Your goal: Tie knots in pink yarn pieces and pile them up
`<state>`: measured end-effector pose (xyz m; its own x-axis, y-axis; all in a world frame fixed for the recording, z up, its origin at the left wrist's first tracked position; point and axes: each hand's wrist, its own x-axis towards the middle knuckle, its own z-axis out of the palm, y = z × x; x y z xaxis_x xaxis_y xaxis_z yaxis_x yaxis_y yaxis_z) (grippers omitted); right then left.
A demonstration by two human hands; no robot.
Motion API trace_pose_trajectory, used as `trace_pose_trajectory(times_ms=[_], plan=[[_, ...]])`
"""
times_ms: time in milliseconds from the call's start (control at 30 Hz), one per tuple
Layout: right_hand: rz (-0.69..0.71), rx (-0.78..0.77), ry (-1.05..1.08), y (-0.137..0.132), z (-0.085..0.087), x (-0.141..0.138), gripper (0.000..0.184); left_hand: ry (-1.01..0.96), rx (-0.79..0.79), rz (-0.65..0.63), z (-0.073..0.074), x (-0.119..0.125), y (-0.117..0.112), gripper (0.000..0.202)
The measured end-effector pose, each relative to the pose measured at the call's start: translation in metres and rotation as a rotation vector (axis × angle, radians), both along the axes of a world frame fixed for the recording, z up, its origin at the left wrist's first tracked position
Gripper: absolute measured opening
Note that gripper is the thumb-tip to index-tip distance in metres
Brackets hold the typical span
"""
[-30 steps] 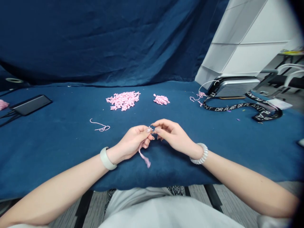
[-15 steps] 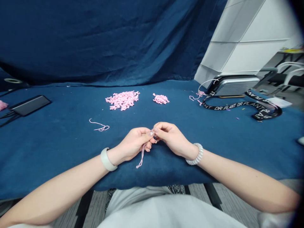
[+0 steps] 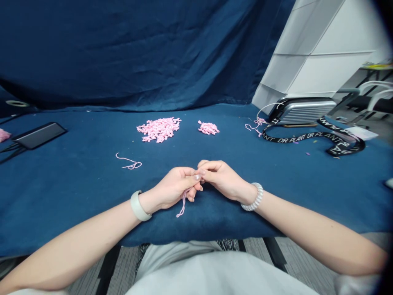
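Observation:
My left hand (image 3: pixel 179 185) is closed in a pinch on a thin pink cord (image 3: pixel 181 209), whose looped end dangles below the fingers. My right hand (image 3: pixel 222 178) meets it fingertip to fingertip, thumb and forefinger pinched together. Whatever lies between the right fingertips is hidden, though it seems to be the upper part of the same cord. Beyond my hands lie a large heap of pink knotted cord pieces (image 3: pixel 159 130) and a smaller pink heap (image 3: pixel 208 128). A loose pink strand (image 3: pixel 132 165) curls on the blue cloth left of my hands.
A dark flat device with cables (image 3: pixel 41 135) lies at the left. On the right stand a silver ribbed case (image 3: pixel 308 111) and a black lettered lanyard (image 3: pixel 294 139), with pink cord scraps (image 3: pixel 258 123) beside them. Blue cloth (image 3: pixel 92 196) covers the table.
Both hands have shifted very slightly while staying pinched together. The cord's hanging loop keeps nearly the same place.

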<state>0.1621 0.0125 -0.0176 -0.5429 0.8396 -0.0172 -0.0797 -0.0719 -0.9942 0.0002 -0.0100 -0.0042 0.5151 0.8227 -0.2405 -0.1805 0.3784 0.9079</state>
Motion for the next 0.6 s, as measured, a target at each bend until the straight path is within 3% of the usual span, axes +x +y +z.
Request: trace_pose_trajectory(times_ms=[167, 300, 433, 600], plan=[[-0.211, 0.069, -0.101, -0.004, 0.004, -0.003, 0.04, 0.04, -0.036, 0.051, -0.004, 0.001, 0.002, 0.032], [-0.332, -0.021, 0.057, -0.002, 0.01, -0.001, 0.036, 0.099, 0.034, 0.047, -0.009, 0.001, 0.003, 0.03], [-0.331, -0.186, 0.373, 0.005, 0.02, 0.007, 0.032, 0.178, 0.131, -0.006, -0.009, -0.001, 0.002, 0.029], [-0.313, -0.22, 0.45, 0.012, 0.03, 0.02, 0.025, 0.177, 0.184, -0.006, -0.006, -0.005, 0.003, 0.028]])
